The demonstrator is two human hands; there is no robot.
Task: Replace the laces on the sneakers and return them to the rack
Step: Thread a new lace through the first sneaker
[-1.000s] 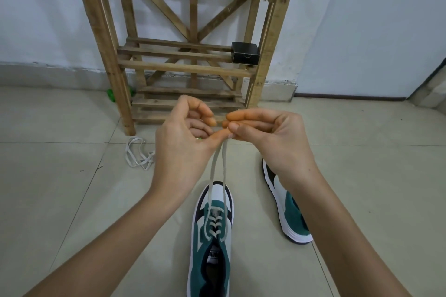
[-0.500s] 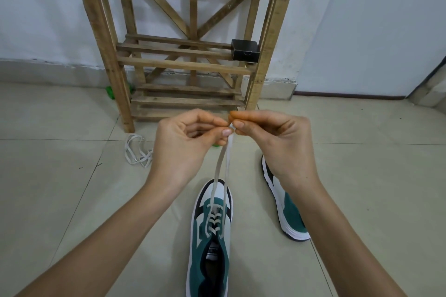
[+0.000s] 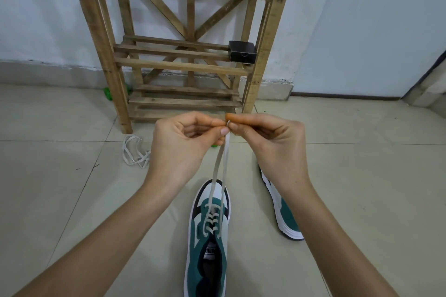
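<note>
Lace: the pale lace [image 3: 220, 171] is threaded through the lower eyelets of the sneaker [image 3: 210, 236]. Its two free strands rise side by side from there to the point where the fingertips of both hands meet, above the toe.
Sneaker: green and white with a dark lining, it stands upright on the floor [image 3: 362, 188] between the forearms, toe pointing to the rack [image 3: 183, 65].
Writing: a white tag on the tongue carries dark lettering, too small to read with certainty.
Left hand: the left hand [image 3: 183, 144] pinches the lace ends between thumb and forefinger, the other fingers curled in.
Right hand: the right hand [image 3: 272, 142] pinches the same spot, fingertips touching the left's. Which strand each holds cannot be told.
Second sneaker: the second sneaker [image 3: 284, 214] lies on its side to the right, partly behind the right forearm.
Loose lace: a loose lace [image 3: 135, 152] lies tangled on the floor near the rack's left leg.
Rack: wooden, against the wall, with a black box [image 3: 242, 51] on a middle shelf at the right.
</note>
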